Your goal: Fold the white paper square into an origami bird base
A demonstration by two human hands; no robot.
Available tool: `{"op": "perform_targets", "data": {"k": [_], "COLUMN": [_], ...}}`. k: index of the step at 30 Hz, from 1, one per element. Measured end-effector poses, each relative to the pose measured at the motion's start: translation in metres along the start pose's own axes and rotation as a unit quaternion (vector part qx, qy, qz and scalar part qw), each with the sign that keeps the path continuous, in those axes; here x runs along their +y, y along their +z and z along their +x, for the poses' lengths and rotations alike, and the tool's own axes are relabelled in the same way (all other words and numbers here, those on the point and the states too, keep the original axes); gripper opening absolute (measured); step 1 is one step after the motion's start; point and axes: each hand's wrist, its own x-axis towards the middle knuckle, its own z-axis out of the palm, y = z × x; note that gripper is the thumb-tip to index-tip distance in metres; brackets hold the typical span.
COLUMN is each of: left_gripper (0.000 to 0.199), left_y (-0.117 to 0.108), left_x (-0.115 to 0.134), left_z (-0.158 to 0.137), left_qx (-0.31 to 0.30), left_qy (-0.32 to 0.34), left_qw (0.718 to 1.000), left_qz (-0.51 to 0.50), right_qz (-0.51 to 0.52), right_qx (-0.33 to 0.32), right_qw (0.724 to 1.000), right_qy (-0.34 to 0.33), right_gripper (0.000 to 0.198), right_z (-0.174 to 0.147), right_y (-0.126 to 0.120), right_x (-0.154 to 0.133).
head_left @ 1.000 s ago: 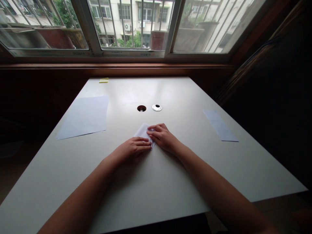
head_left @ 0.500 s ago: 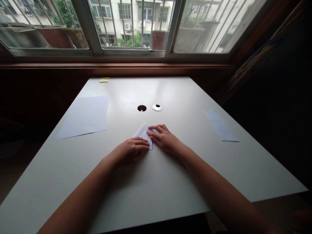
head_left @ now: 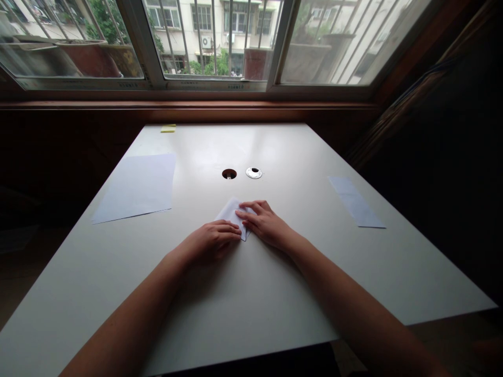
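A small folded piece of white paper [head_left: 229,210] lies near the middle of the table, one pointed corner towards me. My left hand [head_left: 214,236] holds its near left edge, fingers together and bent over the paper; the thumb is hidden beneath. From the right, my right hand [head_left: 262,220] grips the same paper, with its fingertips pressing on the upper layer and its fingers slightly apart. Both hands rest low at the tabletop, their fingertips close to each other. Part of the paper is covered by the fingers.
On the white table [head_left: 251,314], a large paper sheet [head_left: 137,188] lies left and a narrow paper strip [head_left: 356,201] right. Beyond my hands are a round cable hole [head_left: 229,174] and its metal ring cover [head_left: 253,173]. Yellow sticky notes [head_left: 168,128] sit at the far left edge.
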Motion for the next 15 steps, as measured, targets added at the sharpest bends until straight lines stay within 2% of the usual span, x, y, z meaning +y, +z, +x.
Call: {"op": "perform_targets", "data": {"k": [15], "left_gripper": [0.040], "left_y": [0.0006], "left_x": [0.0002], "left_z": [-0.0001], "left_qx": [-0.011], "left_qy": [-0.004], "left_qw": [1.000], "left_qz": [0.009], "right_qz": [-0.007], "right_qx": [0.004], "right_qw": [1.000], "right_qy": [0.006], "right_gripper": [0.037], "right_z": [0.0010], "right_y": [0.0021], "right_x": [-0.0012]}}
